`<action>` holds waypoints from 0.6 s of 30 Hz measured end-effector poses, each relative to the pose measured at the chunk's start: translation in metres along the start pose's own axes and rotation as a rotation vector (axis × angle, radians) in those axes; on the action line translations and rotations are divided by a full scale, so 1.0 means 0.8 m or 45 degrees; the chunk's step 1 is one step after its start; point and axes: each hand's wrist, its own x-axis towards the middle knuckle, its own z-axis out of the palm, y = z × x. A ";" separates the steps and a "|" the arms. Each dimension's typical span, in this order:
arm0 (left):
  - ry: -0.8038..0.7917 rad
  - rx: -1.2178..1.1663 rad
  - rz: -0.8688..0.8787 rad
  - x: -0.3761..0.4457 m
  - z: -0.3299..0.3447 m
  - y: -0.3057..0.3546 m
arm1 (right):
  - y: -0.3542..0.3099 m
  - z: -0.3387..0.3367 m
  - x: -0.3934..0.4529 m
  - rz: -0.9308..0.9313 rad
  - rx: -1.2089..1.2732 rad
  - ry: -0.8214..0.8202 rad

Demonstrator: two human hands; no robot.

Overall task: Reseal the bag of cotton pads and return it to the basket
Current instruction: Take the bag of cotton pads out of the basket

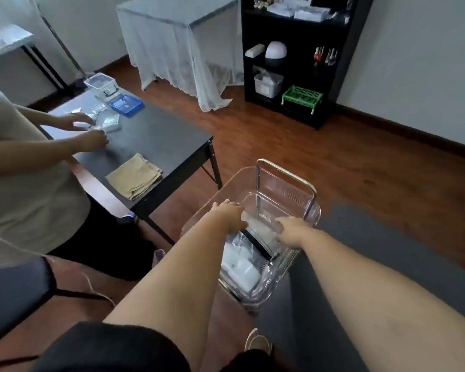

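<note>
- Both arms reach down from the bottom of the frame into the clear plastic basket (269,189) at centre right, which stands at the edge of a dark grey surface, probably a table, over the wooden floor (333,162).
- The left hand (230,214) lies palm-down at the basket's left rim, fingers bent over the top of the bag of cotton pads (258,229); the right hand (293,230) meets the same bag from the right, fingers curled onto it.
- One hand on each end likely keeps the soft bag level while it is lowered, or pinches along its closure; which of the two I cannot tell.
- The bag is inside the basket, in its middle, above other white packets (239,267) lying in the lower part.
- A dark strip (255,244) runs across under the hands; whether it is the bag's seal or part of something else is unclear.
- Fingertips of both hands are hidden behind the bag and the basket wall, so the firmness of the grip is a guess.
- Whether the bag is sealed cannot be seen.
- The basket's metal handle (285,173) stands upright behind the hands.
- At the left of the frame another person (24,183) works at a black table (159,135); what they handle is too blurred to name.
</note>
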 end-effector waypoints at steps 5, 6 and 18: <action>-0.111 0.001 0.002 0.032 0.032 -0.017 | -0.004 0.022 0.025 0.028 0.108 -0.058; -0.112 -0.003 0.019 0.039 0.034 -0.019 | -0.005 0.026 0.029 0.035 0.131 -0.064; -0.240 0.100 0.161 0.075 0.018 0.005 | -0.008 0.057 0.057 0.106 0.502 0.078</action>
